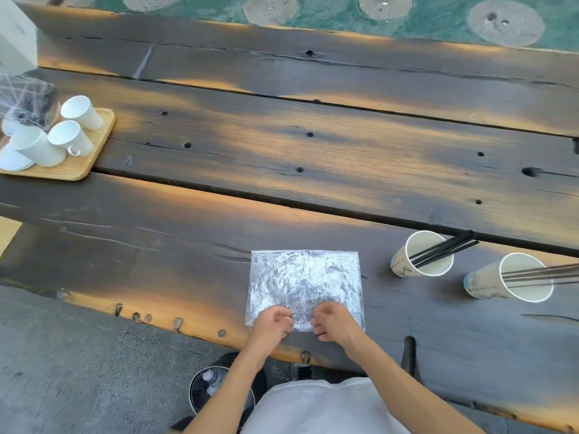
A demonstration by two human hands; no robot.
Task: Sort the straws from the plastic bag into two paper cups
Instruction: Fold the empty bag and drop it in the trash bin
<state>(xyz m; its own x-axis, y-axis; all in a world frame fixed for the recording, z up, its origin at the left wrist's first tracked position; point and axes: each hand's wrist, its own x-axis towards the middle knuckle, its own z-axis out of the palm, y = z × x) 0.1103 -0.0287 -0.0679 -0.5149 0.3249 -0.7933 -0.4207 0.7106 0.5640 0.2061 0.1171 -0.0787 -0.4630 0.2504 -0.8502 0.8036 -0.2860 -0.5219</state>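
A clear crinkled plastic bag (pixel 304 280) lies flat on the dark wooden table (pixel 282 158) near its front edge. My left hand (pixel 273 323) and my right hand (pixel 332 321) rest side by side on the bag's near edge, fingers curled and pinching the plastic. To the right stand two paper cups. The nearer-left cup (pixel 421 258) holds several black straws (pixel 445 249) that lean out to the right. The right cup (pixel 509 278) holds several grey straws (pixel 545 274) that also lean right, out of the frame.
At the far left a wooden tray (pixel 94 148) carries several white mugs (pixel 70 137) and a clear bag of dark items (pixel 26 104). A white box (pixel 15 36) stands behind it. Below the table edge sits a black bin (pixel 216 393).
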